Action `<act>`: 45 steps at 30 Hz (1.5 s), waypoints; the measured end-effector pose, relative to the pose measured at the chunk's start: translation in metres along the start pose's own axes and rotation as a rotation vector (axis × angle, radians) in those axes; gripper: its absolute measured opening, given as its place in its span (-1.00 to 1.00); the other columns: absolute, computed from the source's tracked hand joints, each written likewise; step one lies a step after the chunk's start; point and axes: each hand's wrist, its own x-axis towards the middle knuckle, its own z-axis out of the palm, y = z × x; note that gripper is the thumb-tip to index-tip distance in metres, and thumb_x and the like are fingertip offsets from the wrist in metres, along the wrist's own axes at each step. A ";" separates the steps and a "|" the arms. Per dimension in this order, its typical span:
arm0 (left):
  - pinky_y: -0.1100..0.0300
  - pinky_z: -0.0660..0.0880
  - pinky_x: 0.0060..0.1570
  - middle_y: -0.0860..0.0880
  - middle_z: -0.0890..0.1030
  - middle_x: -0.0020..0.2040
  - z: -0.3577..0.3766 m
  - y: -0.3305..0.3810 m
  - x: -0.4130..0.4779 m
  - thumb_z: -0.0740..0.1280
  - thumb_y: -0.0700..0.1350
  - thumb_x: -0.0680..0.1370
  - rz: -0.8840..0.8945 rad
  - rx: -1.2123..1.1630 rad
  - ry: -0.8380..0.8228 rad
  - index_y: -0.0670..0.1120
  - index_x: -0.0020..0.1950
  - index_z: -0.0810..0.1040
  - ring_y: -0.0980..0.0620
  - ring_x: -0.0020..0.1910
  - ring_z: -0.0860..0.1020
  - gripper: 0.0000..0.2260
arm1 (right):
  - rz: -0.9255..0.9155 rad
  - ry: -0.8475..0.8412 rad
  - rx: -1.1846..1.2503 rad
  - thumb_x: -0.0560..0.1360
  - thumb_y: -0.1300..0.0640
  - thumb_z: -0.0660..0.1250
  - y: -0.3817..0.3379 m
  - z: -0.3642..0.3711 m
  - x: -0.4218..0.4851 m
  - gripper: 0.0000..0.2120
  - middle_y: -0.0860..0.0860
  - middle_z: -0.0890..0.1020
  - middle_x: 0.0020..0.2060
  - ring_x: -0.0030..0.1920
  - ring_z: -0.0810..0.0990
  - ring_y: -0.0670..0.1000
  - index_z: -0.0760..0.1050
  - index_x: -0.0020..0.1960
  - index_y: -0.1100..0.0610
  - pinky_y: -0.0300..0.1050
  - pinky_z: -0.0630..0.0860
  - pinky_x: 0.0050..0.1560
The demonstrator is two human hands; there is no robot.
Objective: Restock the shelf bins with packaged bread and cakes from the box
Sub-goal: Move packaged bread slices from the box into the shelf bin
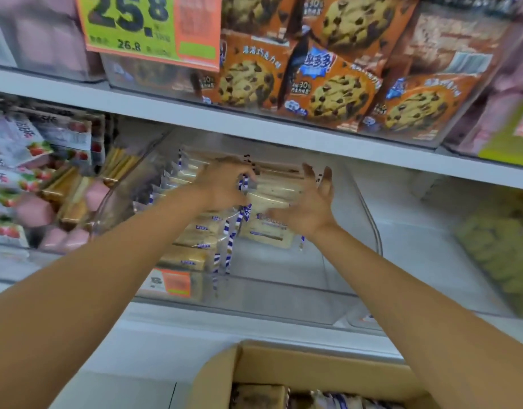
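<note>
Reaching w/ both arms into the clear bin (283, 293) on the mid shelf, head view. Your left hand (224, 184) has its fingers curled round the blue-and-white striped end seal of a bread packet (272, 190) near the back of the bin, gripping it. Your right hand (310, 208) is loose, fingers spread and fairly straight, palm by the packet's right end; can't tell if it touches.

The gripped packet's long axis runs L-R across the bin, lying on a small stack of the same kind. The lowest packet (266, 231) in that stack shows its printed face up toward you, w/ a striped seal at each end. A row of packets (192, 234) fills the bin's left half front to back, same L-R axis, seals toward the bin's middle.

Surface: white shelf (195, 323), store aisle. The shelf above carries choc-chip cookie packs (334, 95) in another clear bin, w/ an orange-and-green price tag (130, 25) reading 25.8. Left neighbour bin holds strawberry-print packs (15, 137) & pink cakes (36, 211). At right sits a blurred greenish pack (502, 246). At the bottom edge is an open cardboard box (254, 367), wrapped items inside.
</note>
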 end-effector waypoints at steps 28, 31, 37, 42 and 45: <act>-0.05 0.31 0.39 0.04 0.61 0.23 -0.003 0.006 -0.020 0.49 -0.01 0.44 -0.053 0.013 0.099 0.18 0.29 0.54 -0.01 0.22 0.53 -0.57 | -0.443 -0.052 -0.784 0.31 -0.23 0.50 0.015 0.014 -0.006 0.12 0.10 0.02 0.49 0.52 -0.03 0.20 -0.20 0.56 -0.08 0.34 0.17 0.42; -0.05 0.29 0.40 0.06 0.57 0.30 -0.002 0.004 -0.019 0.50 0.01 0.43 -0.056 0.004 0.093 0.17 0.30 0.53 -0.01 0.27 0.51 -0.55 | -0.424 -0.006 -0.808 0.32 -0.12 0.55 0.009 0.012 0.001 0.13 0.15 0.14 0.45 0.47 0.10 0.19 -0.19 0.57 -0.08 0.23 0.28 0.38; -0.06 0.28 0.42 0.05 0.51 0.38 -0.001 0.000 -0.016 0.50 0.00 0.43 -0.056 -0.006 0.046 0.18 0.36 0.48 -0.03 0.32 0.48 -0.49 | -0.376 -0.072 -0.792 0.28 -0.30 0.50 0.009 0.012 -0.001 0.18 0.14 -0.04 0.53 0.55 -0.13 0.20 -0.26 0.57 -0.10 0.38 -0.21 0.44; -0.10 0.22 0.46 -0.02 0.46 0.44 -0.012 0.014 -0.030 0.48 0.11 0.45 -0.090 0.073 0.031 0.13 0.46 0.40 -0.09 0.41 0.40 -0.41 | -0.322 -0.074 -0.535 0.40 -0.30 0.40 -0.004 -0.011 -0.019 -0.07 0.10 0.04 0.56 0.56 -0.06 0.15 -0.01 0.58 -0.07 0.24 -0.18 0.52; 0.00 0.47 0.23 -0.05 0.58 0.28 -0.015 0.031 -0.058 0.45 0.07 0.47 -0.133 0.049 0.108 0.09 0.32 0.52 -0.10 0.25 0.52 -0.58 | -0.377 -0.047 -0.396 0.49 -0.11 0.40 -0.007 -0.022 -0.044 -0.41 0.12 0.41 0.35 0.36 0.34 0.14 0.35 0.43 0.08 0.01 0.31 0.36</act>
